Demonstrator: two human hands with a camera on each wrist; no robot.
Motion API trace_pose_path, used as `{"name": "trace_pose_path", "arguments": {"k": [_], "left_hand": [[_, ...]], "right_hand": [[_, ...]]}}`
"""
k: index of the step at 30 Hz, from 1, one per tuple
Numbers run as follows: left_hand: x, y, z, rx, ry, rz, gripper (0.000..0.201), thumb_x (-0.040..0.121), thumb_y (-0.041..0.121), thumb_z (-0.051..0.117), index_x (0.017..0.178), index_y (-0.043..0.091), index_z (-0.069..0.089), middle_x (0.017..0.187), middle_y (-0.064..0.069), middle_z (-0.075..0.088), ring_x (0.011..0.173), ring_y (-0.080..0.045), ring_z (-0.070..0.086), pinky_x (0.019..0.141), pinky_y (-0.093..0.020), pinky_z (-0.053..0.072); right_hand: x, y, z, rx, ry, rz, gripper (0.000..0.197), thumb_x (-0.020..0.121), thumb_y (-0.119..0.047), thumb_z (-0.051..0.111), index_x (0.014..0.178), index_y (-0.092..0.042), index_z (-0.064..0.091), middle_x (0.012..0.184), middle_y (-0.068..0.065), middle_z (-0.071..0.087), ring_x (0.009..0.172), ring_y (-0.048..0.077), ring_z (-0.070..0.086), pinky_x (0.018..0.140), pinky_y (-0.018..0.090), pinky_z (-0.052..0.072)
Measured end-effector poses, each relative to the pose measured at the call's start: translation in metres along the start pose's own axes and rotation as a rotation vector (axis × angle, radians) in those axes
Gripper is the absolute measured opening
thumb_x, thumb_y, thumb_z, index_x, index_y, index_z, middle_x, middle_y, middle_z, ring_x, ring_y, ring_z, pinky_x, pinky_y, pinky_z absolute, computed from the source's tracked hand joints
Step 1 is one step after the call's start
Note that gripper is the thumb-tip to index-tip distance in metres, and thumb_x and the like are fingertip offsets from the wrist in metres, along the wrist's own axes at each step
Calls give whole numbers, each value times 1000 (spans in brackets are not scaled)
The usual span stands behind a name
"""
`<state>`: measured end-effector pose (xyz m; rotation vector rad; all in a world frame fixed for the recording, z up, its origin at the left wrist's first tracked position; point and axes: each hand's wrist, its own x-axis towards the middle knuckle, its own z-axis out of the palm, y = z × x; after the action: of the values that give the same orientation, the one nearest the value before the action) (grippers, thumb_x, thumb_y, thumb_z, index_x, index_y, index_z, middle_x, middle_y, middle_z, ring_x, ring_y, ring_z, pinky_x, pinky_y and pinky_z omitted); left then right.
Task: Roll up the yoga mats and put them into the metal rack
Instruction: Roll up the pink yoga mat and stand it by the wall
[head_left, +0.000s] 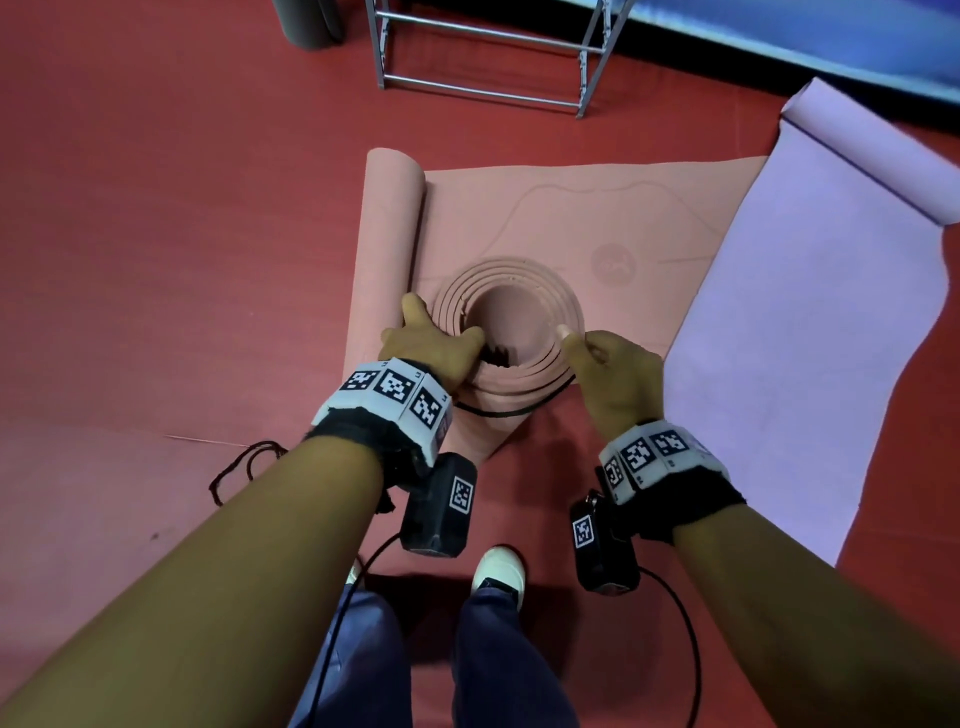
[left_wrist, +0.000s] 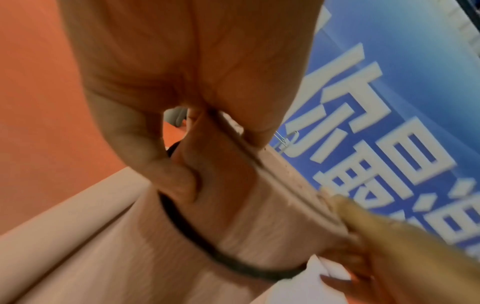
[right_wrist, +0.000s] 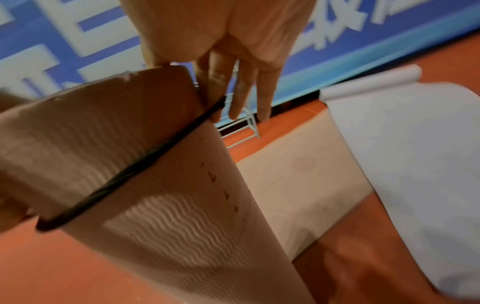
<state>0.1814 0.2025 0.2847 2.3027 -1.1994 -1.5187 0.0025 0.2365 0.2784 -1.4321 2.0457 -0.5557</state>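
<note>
Above the half-unrolled pink mat (head_left: 571, 218), both hands pinch a black elastic band (head_left: 511, 411) around the upright rolled mat (head_left: 511, 317); left hand (head_left: 434, 345) or right hand (head_left: 615, 371) slipping could let its loose coils spring open.

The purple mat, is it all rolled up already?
No, the purple mat lies mostly spread flat on the red floor, with only its far end curled into a small roll.

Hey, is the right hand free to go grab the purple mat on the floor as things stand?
Probably not yet. The right hand pinches the black band round the upright rolled pink mat, which the left hand also holds. The purple mat lies uncovered beside it.
</note>
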Motion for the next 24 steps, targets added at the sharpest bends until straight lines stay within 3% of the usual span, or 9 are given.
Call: {"name": "trace_pose_path", "arguments": {"k": [2,4,8,11,13,16,18,21,24], "left_hand": [[0,-4,2,58,62,23,63,74,55,51,120,18,29,114,-22,55,88,-45,63,81,-46,54],[5,-11,2,110,121,40,59,88,45,54,132,13,30,121,-24,51,102,-44,57,84,-42,48],[1,-10,0,160,121,31,58,90,40,56,135,14,30,125,-22,43,108,-41,53,78,-37,39],[1,-10,2,142,104,42,60,86,39,60,135,16,31,125,-21,46,106,-42,54,86,-41,47],[3,-14,4,139,91,70,60,84,38,61,132,16,32,122,-20,52,105,-41,56,89,-45,49],[4,-18,7,133,123,68,59,83,38,63,130,16,34,121,-19,55,105,-39,57,82,-40,46],[2,-18,6,144,144,63,59,85,37,62,132,15,34,122,-19,54,107,-40,56,78,-37,41],[4,-16,2,152,144,78,55,88,36,58,131,13,35,123,-20,54,106,-39,56,76,-35,39],[12,-16,-2,149,133,115,48,87,37,56,125,14,37,117,-19,57,98,-40,60,81,-41,51]], "right_hand": [[1,11,-8,132,93,22,22,96,-24,59,88,-10,74,88,7,73,85,21,62,81,25,45],[10,18,-14,278,72,135,17,94,-16,59,97,-16,76,101,1,73,95,15,64,88,22,47],[30,14,-13,538,-294,434,12,96,-17,57,92,-21,68,92,4,67,87,23,63,71,31,50],[33,11,-11,595,-379,500,9,96,-15,58,94,-16,67,91,8,66,79,21,65,60,23,50],[32,14,-10,642,-389,548,9,95,-11,61,86,-13,64,76,4,67,60,13,66,50,18,48],[30,16,-6,607,-355,562,14,92,-7,65,79,-8,60,50,-2,61,38,3,56,40,13,42],[29,15,-2,506,-325,513,21,92,-6,64,71,-8,60,46,1,55,35,4,50,38,14,39],[29,14,6,61,-362,292,29,97,-11,51,71,-5,63,65,8,57,58,19,54,58,24,40],[32,16,17,-108,-400,225,25,99,-9,45,101,4,67,94,13,62,75,25,52,64,23,34]]}}
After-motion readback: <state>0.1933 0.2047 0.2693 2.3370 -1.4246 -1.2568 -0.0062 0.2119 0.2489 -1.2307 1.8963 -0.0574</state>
